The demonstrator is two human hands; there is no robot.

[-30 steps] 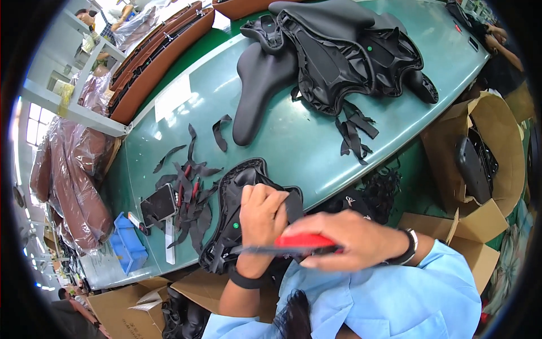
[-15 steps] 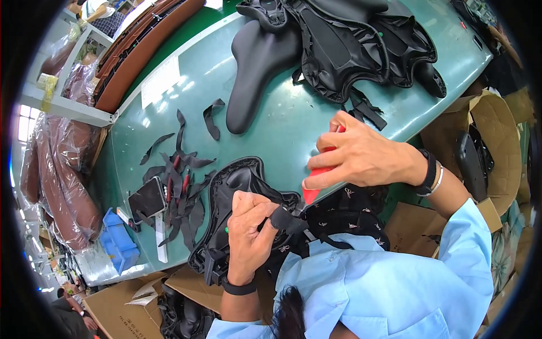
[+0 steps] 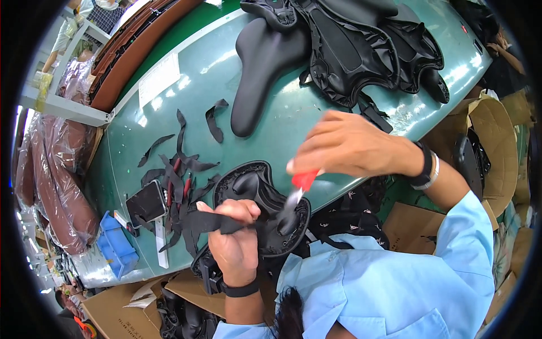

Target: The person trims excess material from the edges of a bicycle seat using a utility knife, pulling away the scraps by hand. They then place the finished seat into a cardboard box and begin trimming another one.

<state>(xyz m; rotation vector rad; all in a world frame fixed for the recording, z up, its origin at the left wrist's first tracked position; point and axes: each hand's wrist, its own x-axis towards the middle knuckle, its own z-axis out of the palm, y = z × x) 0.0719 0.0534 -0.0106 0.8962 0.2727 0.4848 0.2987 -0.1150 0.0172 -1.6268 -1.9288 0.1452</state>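
Left hand [image 3: 234, 243], head view: grasping one black fabric strip [image 3: 210, 221]
Right hand [image 3: 341, 148]: grasping one red-handled, metal-bladed tool [image 3: 305, 179]
Saddle [image 3: 261, 191]: one, black, moulded, at counter's near edge
Counter [image 3: 285, 130]: one, glossy green
Room: one white frame [image 3: 68, 106] past far-left corner

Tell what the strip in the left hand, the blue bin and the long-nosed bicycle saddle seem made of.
Black strip: matte, softly bent, probably fabric. Blue bin: likely moulded plastic, evenly coloured, slightly glossy. Bicycle saddle: smooth black cover with soft highlights, perhaps synthetic leather.
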